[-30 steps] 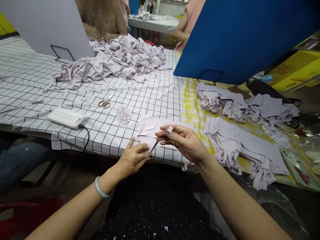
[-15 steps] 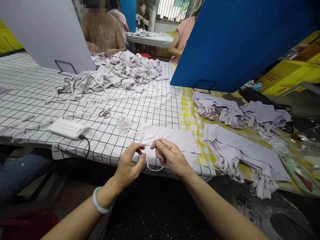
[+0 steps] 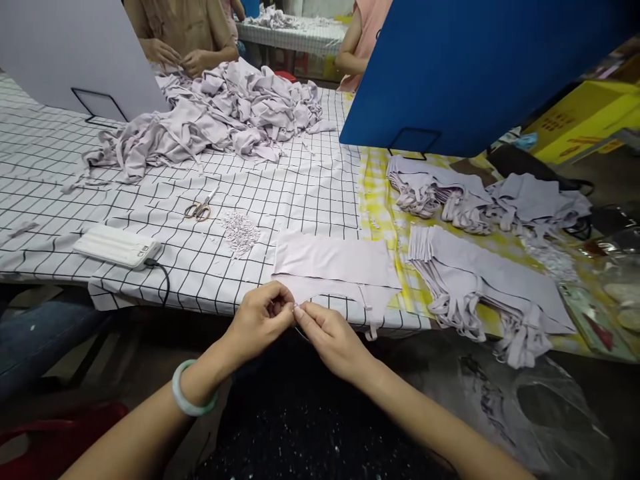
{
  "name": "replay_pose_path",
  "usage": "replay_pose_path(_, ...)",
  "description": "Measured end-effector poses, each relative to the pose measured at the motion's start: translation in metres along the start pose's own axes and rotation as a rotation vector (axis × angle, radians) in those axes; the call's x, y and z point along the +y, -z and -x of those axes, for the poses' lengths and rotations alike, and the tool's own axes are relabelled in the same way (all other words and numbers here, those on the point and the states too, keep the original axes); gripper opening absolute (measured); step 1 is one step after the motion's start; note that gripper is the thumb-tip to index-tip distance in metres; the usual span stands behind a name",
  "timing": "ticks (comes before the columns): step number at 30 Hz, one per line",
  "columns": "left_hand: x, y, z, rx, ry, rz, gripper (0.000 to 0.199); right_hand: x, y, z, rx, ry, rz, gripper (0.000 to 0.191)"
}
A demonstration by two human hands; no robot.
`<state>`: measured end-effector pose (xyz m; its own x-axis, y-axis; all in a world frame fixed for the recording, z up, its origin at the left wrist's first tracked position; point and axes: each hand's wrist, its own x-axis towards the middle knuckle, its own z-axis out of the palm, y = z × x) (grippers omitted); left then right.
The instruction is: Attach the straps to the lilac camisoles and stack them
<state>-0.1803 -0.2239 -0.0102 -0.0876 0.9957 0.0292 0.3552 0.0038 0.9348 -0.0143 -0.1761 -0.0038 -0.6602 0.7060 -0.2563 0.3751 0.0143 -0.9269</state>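
A pale lilac strappy garment [image 3: 335, 260] lies flat at the table's front edge. One of its straps runs down behind my fingers; the other strap [image 3: 369, 310] hangs over the edge on the right. My left hand [image 3: 267, 312] is closed in a pinch at the near strap. Fingertip to fingertip with it, my right hand [image 3: 327, 333] pinches at the same spot. A tiny pale bit shows between the fingertips, too small to name. Just beyond my left hand is a heap of tiny pale pieces [image 3: 240, 233], with scissors [image 3: 200, 209] behind it.
A white power bank [image 3: 117, 245] with a black cable lies on the left. Stacked lilac garments [image 3: 495, 283] fill the right side. Farther back are a loose garment pile [image 3: 240, 110], a blue panel [image 3: 450, 73] and a white panel [image 3: 75, 53]. A co-worker's hands [image 3: 177, 59] are behind the pile.
My hands were apart, the left with thumb and fingers spread; now their fingertips meet in a pinch. The view has tilted downward.
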Motion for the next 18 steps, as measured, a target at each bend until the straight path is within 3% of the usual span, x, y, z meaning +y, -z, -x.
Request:
replay_pose_path(2, 0.002, -0.001, -0.005, -0.083, 0.064, 0.077, 0.009, 0.003, 0.003, 0.002, 0.006, -0.014, -0.039, 0.037)
replay_pose_path(4, 0.002, -0.004, -0.015, -0.12, 0.037, 0.081, 0.009, 0.007, 0.009, 0.002, 0.021, -0.056, -0.114, 0.035)
replay_pose_path(8, -0.014, -0.014, -0.051, -0.058, -0.314, -0.18, 0.007, 0.017, 0.023, -0.007, 0.162, -0.263, -0.389, 0.025)
replay_pose_path(11, -0.036, -0.024, -0.079, -0.106, -0.492, -0.419, 0.021, 0.021, 0.031, -0.02, 0.262, -0.374, -0.563, 0.02)
replay_pose_path(14, -0.052, -0.028, -0.094, -0.128, -0.488, -0.496, 0.024, 0.019, 0.033, -0.034, 0.286, -0.451, -0.661, 0.017)
replay_pose_path(18, -0.055, -0.025, -0.099, -0.083, -0.425, -0.375, 0.017, 0.012, 0.03, -0.048, 0.286, -0.519, -0.716, 0.015)
